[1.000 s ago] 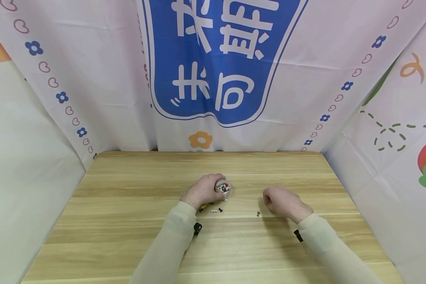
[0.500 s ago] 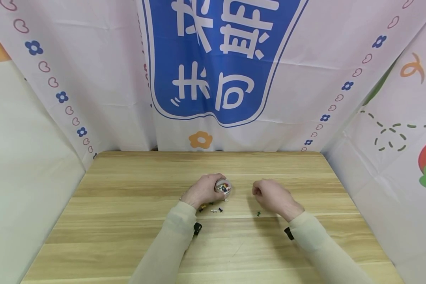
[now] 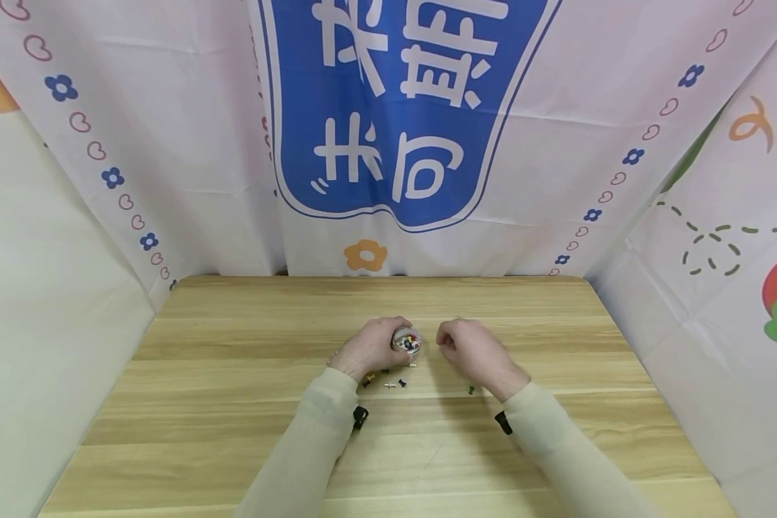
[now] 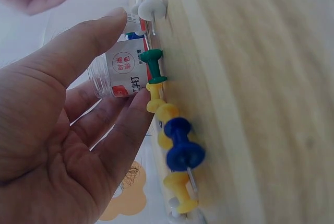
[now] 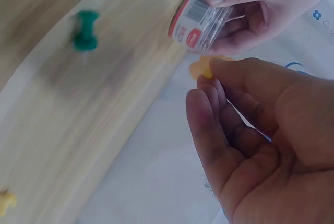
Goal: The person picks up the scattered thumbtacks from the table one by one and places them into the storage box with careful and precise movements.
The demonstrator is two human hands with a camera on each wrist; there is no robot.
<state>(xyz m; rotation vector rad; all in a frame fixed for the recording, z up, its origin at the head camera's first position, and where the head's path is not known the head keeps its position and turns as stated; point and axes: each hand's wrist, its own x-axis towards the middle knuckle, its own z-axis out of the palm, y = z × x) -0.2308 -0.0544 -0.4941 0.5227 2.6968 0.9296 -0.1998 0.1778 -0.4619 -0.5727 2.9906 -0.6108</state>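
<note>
My left hand (image 3: 370, 347) grips a small clear round jar (image 3: 407, 342) that stands on the table, thumb on one side and fingers on the other. Colourful push pins show inside it from above, and a printed label (image 4: 128, 63) runs round its side. Just right of the jar, my right hand (image 3: 474, 354) hovers over the table. Thumb and fingertip pinch a yellow push pin (image 5: 207, 73), mostly covered by the fingers. Near the left hand lie loose pins: a green push pin (image 4: 153, 66), a blue push pin (image 4: 183, 144), a white push pin (image 4: 152, 0) and several yellow ones.
A lone green push pin (image 3: 471, 391) lies on the wooden table (image 3: 233, 432) below the right wrist. In the right wrist view a yellow push pin (image 5: 6, 201) lies at the lower left. Printed cloth (image 3: 220, 144) hangs behind the table and along both sides.
My right hand has moved left and slightly away from me, closer to the jar, passing the lone green pin. My left hand and the jar have stayed in place.
</note>
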